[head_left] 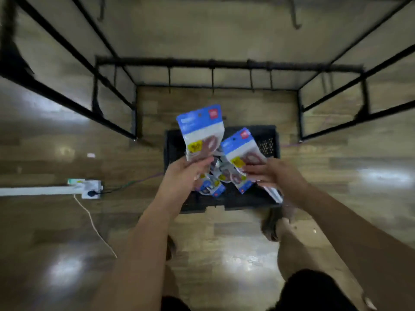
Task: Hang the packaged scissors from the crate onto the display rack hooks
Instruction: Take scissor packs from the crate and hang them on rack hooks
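The fingers of my left hand (188, 173) grip one scissors pack (199, 131) by its lower end; the fingers of my right hand (271, 173) grip a second pack (241, 149). Both are held above the black crate (268, 136), where further packs (212, 187) lie. Beyond it stands the display rack (224, 63).

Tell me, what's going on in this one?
A person stands over a black crate on the wood floor. The left hand grips one packaged scissors by its lower end, and the right hand grips a second pack the same way, both held above the crate. More packs lie inside it. The black display rack stands just beyond, and the hooks that show carry nothing yet.
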`<state>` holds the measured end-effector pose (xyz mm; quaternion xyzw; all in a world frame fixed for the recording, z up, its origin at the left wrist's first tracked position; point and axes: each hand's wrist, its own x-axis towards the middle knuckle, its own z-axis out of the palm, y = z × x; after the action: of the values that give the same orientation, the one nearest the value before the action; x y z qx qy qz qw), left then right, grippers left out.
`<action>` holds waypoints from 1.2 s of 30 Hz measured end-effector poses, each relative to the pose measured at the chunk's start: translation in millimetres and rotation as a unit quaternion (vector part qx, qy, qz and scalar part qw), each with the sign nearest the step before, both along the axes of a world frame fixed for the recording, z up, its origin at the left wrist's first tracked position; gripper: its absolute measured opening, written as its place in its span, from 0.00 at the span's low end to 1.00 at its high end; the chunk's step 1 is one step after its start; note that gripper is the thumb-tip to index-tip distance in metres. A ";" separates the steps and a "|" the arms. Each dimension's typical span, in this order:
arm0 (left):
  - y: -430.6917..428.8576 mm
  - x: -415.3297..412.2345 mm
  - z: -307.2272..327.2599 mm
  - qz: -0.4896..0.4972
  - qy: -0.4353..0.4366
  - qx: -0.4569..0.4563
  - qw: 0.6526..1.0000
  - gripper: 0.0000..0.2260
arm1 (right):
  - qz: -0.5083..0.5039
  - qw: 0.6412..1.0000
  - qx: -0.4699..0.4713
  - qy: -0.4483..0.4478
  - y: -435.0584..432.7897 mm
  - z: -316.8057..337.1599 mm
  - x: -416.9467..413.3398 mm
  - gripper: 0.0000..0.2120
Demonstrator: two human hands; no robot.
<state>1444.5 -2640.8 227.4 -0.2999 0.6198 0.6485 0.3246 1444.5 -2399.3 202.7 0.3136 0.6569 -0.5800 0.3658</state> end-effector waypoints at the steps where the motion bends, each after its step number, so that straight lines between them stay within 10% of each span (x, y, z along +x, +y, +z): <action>1: -2.1 0.7 44.8 -0.005 0.023 0.013 1.000 0.08 | -0.014 0.999 0.013 0.051 1.4 50.6 4.0 0.10; 8: 7.1 1.5 276.6 -0.166 0.218 -0.146 0.951 0.27 | -0.097 0.942 0.103 0.304 2.4 310.7 35.3 0.18; 16: 61.6 50.9 443.0 -0.063 0.297 -0.069 0.950 0.11 | -0.070 0.914 -0.010 0.400 57.6 464.8 81.3 0.12; 29: 66.8 18.4 539.2 -0.094 0.439 0.042 0.893 0.07 | -0.270 0.827 0.005 0.494 60.5 550.2 108.2 0.07; 36: 88.3 5.9 524.6 -0.111 0.427 0.007 0.898 0.09 | -0.234 0.843 0.015 0.484 75.9 549.0 98.8 0.09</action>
<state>1450.4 -2552.6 752.0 0.0786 0.7235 0.6783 0.1011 1543.3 -2323.5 751.7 0.1423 0.6664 -0.7163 -0.1500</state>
